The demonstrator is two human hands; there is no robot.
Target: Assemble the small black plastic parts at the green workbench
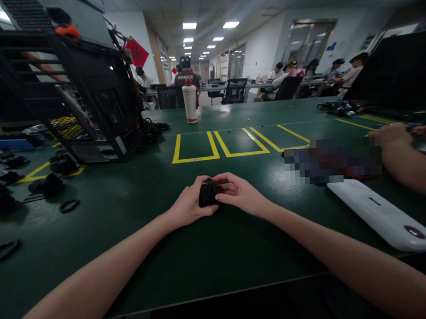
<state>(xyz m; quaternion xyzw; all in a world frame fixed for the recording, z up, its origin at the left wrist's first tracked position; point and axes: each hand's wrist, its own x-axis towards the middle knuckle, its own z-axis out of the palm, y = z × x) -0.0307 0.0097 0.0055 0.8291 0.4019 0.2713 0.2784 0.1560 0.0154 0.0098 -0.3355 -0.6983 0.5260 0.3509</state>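
A small, dark black bundle (pixel 208 193) is held between both hands, low over the green table. From its left side, my left hand (pixel 192 201) wraps round it, thumb at the near edge and fingers behind. My right hand (pixel 238 192) is bent in from the other side, its fingertips pressed on the bundle's right edge. Too little detail shows to tell whether it is coiled cable. Several similar black bundles (pixel 46 186) lie at the left, beside a black ring-shaped loop (pixel 69 205).
An open black computer case (pixel 107 112) stands at the left. Yellow tape rectangles (pixel 197 159) mark the green table (pixel 161 271), and a white tumbler (pixel 190 103) is behind them. At right are a white elongated device (pixel 376 210) and another person's hand (pixel 392 136).
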